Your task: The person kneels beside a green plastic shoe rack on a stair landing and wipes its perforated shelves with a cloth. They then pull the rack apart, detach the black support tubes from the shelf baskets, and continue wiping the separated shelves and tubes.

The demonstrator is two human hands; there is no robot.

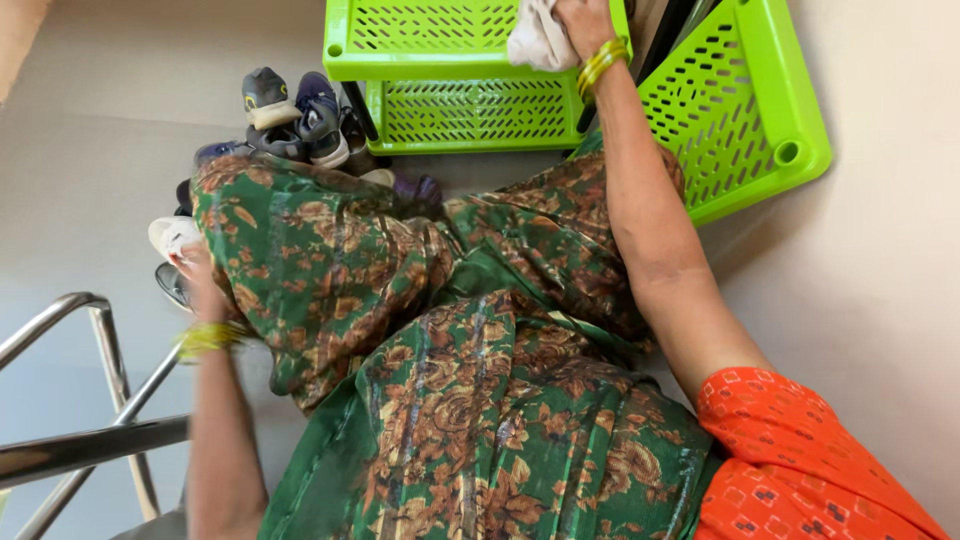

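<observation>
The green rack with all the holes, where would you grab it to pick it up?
Probably by the front rim of the top shelf of the green rack, coming from above on its left half. That edge is a straight, raised lip, and the slotted holes behind it would let fingers hook in. The right half is taken: the right hand presses a pale cloth there.

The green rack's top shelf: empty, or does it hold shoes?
Empty of shoes: the top shelf shows bare slats; only the right hand with a cloth rests there.
</observation>
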